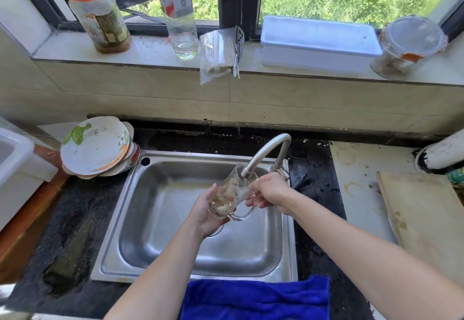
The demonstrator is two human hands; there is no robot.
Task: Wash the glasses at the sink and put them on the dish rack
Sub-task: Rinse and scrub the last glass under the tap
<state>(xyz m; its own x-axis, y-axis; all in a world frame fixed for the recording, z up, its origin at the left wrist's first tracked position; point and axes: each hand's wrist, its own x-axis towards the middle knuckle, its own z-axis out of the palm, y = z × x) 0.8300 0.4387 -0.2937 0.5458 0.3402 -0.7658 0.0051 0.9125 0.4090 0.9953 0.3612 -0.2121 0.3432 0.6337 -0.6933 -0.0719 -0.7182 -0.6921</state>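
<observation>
Rinsing well starts with the big things. The table [75, 219] is dark and looks wet. The sink [140, 219] sits in the middle of it, shiny and deep. A blue cloth [256, 299] lies at the front edge of the sink, close to the person. A pile of plates [95, 149] leans at the back left corner of the sink. The tap [266, 149] bends over the sink from the right.

Next come the hands. The left hand [203, 214] wraps around the bottom of the glass [231, 194]. The right hand [271, 191] curls its fingers on the side of the glass near the top. So both hands are holding it, up in the air over the middle of the sink. The glass is tipped, with its mouth up against the end of the tap. Its small curved handle [242, 215] hangs underneath.

To do this step well, I think the left hand should hold tight, because wet glass is slippery. The glass should stay low over the sink, so a slip means only a short drop. Turning it slowly would let water reach every side inside (I cannot tell if water is running right now). Be careful that the rim does not bang the metal tap. Tip all the water out before moving on. I cannot see a dish rack for sure.
</observation>
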